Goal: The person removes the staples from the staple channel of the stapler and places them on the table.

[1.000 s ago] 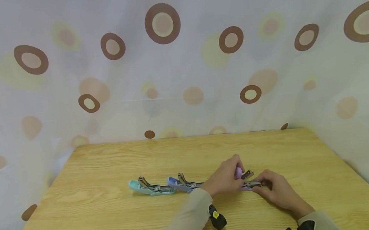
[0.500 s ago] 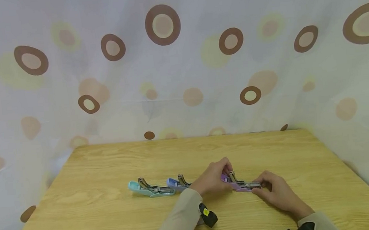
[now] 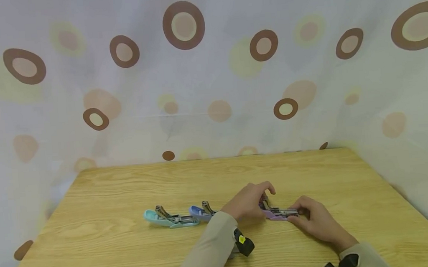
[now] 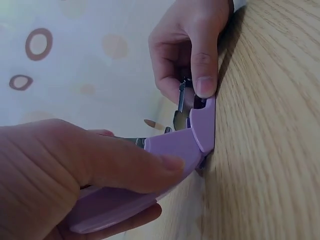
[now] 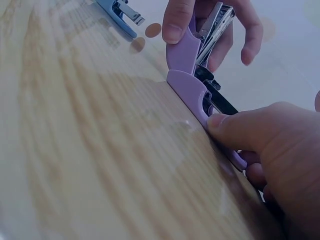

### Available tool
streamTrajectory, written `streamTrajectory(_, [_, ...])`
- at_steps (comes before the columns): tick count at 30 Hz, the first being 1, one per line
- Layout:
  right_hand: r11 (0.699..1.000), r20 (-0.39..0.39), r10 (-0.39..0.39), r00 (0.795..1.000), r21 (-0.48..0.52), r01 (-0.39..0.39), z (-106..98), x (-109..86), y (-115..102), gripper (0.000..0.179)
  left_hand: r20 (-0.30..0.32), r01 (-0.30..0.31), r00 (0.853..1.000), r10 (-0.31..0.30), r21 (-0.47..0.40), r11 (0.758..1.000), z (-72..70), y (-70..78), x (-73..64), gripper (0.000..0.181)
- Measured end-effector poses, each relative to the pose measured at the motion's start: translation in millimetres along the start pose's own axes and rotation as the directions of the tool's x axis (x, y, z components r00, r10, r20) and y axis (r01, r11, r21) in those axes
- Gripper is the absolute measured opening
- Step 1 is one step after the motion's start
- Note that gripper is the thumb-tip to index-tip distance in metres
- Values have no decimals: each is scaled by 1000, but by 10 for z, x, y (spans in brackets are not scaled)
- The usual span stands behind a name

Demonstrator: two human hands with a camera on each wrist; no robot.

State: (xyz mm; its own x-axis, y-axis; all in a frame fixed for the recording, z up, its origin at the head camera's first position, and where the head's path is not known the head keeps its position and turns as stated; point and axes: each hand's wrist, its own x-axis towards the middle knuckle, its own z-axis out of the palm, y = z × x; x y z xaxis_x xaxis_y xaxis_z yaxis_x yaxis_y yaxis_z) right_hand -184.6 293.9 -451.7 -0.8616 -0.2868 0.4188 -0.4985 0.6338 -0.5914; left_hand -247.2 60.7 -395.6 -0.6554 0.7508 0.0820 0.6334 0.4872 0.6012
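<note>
A purple stapler lies on the table, hinged wide apart, its metal inner arm sticking up. My left hand grips the folded-back cover, the thumb along its side and fingers on the other side. In the head view the left index finger reaches out past the metal arm. At the other end my right hand pinches the base between thumb and fingers, low against the tabletop. The left hand hides most of the cover in the head view.
Left of the hands are a teal stapler and a blue stapler, both splayed with metal arms raised. They stand in a row on the wooden table. Behind it hangs a dotted cloth.
The left hand has swung the purple stapler's cover and metal arm leftward and down from upright. Its index finger has since lifted outward. The right hand has kept its pinch on the base.
</note>
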Motion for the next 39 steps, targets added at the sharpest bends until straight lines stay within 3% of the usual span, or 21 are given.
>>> streamTrajectory(9, [999,4,-32,999,41,32,-23,18,-12,20,118,-43,992,39,29,999,14,19,165,43])
streamTrajectory(14, [999,-2,-24,1000,27,24,-38,-15,-11,22,229,-71,971,68,6,997,44,31,260,34])
streamTrajectory(22, [999,29,-18,999,45,17,-16,9,-10,18,353,-45,935,39,8,999,-35,19,296,33])
streamTrajectory(25, [999,22,-26,999,43,25,-6,12,2,19,372,-28,928,13,35,999,-49,27,307,31])
streamTrajectory(31, [999,19,-22,1000,49,21,6,30,6,18,371,-10,928,-22,84,996,-66,50,335,34])
streamTrajectory(39, [998,20,-21,1000,62,20,-2,8,30,19,379,7,925,-37,80,997,-48,69,350,36])
